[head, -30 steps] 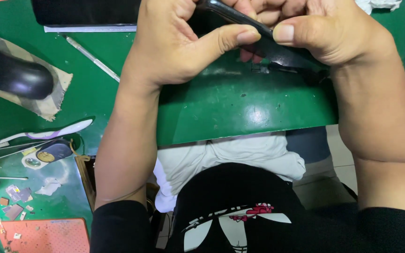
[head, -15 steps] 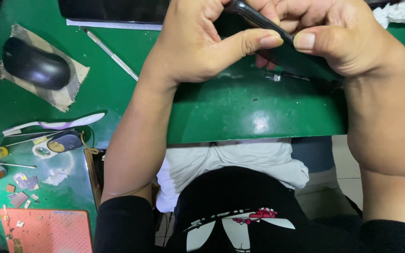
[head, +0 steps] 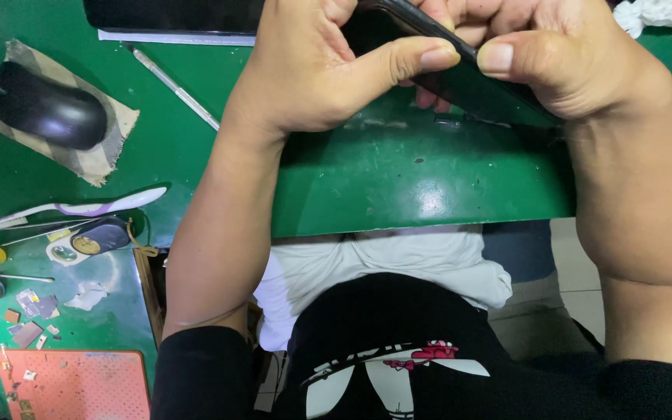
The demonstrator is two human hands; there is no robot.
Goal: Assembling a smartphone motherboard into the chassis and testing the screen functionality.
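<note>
- Hands clamp one dark phone [head: 476, 78] over the green counter [head: 421, 187].
- Left hand [head: 313, 70] grip: thumb pressed on its edge.
- Right hand [head: 569, 54] grip: thumb pressing alongside.
- Black mouse [head: 48, 115] lies well apart.

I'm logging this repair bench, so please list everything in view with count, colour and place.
flat black phone-like slab: one, black, held tilted above the bench between both thumbs
green bench top: one, green, under everything
black computer mouse: one, black, upper left
checked cloth patch: one, beige, under the mouse
thin metal rod: one, silver, left of the left wrist
white-handled brush: one, white, left edge
orange cutting mat: one, orange, bottom left
crumpled white tissue: one, white, top right
left hand: one, gripping the slab
right hand: one, gripping the slab
</note>
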